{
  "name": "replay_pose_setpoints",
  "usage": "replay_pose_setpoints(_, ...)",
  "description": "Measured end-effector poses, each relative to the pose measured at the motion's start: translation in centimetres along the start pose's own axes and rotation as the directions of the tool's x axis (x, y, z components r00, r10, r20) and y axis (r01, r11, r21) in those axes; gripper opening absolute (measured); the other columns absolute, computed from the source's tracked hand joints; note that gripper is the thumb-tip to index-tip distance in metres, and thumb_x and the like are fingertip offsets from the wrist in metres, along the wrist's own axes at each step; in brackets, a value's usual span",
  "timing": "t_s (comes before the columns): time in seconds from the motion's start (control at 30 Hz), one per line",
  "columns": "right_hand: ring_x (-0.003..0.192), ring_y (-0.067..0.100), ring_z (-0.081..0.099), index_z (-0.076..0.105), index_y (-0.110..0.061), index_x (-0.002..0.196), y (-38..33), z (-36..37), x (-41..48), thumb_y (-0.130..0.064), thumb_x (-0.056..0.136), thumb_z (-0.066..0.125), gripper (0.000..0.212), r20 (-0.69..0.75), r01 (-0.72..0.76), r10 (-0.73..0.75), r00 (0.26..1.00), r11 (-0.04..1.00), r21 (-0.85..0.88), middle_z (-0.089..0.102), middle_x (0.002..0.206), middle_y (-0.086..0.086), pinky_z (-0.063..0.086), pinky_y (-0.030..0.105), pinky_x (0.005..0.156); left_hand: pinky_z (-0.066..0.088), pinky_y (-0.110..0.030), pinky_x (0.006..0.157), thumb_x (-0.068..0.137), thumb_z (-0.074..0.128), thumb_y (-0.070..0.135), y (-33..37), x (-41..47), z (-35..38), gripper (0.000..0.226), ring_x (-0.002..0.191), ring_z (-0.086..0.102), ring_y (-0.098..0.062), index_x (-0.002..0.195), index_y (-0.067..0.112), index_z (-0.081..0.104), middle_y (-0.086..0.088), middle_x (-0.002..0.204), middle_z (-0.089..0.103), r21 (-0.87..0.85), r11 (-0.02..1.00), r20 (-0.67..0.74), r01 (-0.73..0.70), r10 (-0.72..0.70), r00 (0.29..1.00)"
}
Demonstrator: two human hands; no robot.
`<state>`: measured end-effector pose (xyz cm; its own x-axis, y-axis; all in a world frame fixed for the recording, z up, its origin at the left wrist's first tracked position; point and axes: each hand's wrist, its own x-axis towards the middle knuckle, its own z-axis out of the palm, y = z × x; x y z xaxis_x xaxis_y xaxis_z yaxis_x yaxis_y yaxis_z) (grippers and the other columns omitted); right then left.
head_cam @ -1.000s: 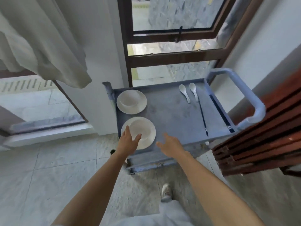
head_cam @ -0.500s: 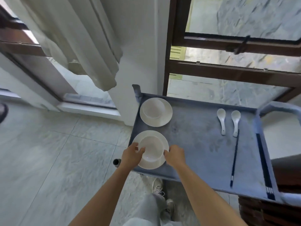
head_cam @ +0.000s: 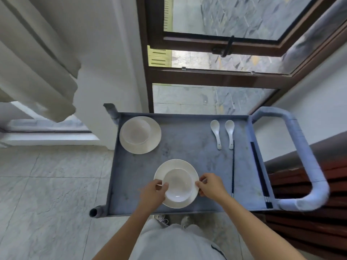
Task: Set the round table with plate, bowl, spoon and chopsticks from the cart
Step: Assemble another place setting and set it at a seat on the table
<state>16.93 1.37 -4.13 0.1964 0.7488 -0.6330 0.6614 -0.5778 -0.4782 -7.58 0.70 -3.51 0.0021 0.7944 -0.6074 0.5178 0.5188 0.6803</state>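
On the grey cart (head_cam: 187, 147) a white plate (head_cam: 175, 165) carries a white bowl (head_cam: 177, 184), held near the cart's front edge. My left hand (head_cam: 153, 194) grips the plate's left rim and my right hand (head_cam: 211, 185) grips its right rim. A second plate (head_cam: 154, 145) with a bowl (head_cam: 136, 131) in it sits at the cart's back left. Two white spoons (head_cam: 216, 133) (head_cam: 230, 133) lie at the back right. One pair of dark chopsticks (head_cam: 233, 167) lies below the spoons, another pair (head_cam: 260, 171) along the right rim.
The cart's padded handle (head_cam: 308, 156) sticks out to the right, beside a dark red wooden slatted piece (head_cam: 309, 212). A window with a brown frame (head_cam: 206, 77) is behind the cart, a white pillar (head_cam: 105, 62) and a curtain (head_cam: 33, 62) at the left. Tiled floor (head_cam: 47, 184) lies left.
Both hands went from reaching toward the near plate to gripping its rims. The plate with its bowl now sits further right, nearer the cart's middle. The camera tilted down over the cart.
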Motion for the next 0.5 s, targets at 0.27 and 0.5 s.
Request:
replay_pose_setpoints(0.27, 0.1, 0.032, 0.07, 0.072, -0.01, 0.105, 3.8, -7.3, 3.1, -0.037, 0.103, 0.06, 0.03, -0.284, -0.026, 0.018, 0.959, 0.999, -0.027, 0.076, 0.102, 0.011, 0.052, 0.035, 0.082, 0.066, -0.039, 0.065, 0.099, 0.067, 0.032, 2.8, 0.0, 5.1, 0.019, 0.066, 0.078, -0.024, 0.108, 0.016, 0.072, -0.003, 0.099, 0.076, -0.266, 0.962, 0.028, 0.065, -0.06, 0.998)
replay_pose_setpoints(0.5, 0.111, 0.04, 0.062, 0.061, -0.005, 0.125, -0.8, -11.3, 10.9, -0.036, 0.102, 0.058, 0.039, -0.266, -0.004, -0.013, 0.964, 0.998, -0.063, 0.067, 0.117, 0.022, 0.049, 0.039, 0.085, 0.066, -0.033, 0.065, 0.1, 0.067, 0.029, 3.2, -1.0, 6.6, 0.013, 0.084, 0.076, -0.026, 0.108, 0.021, 0.073, -0.002, 0.104, 0.074, -0.411, 0.901, -0.079, 0.141, -0.189, 0.979)
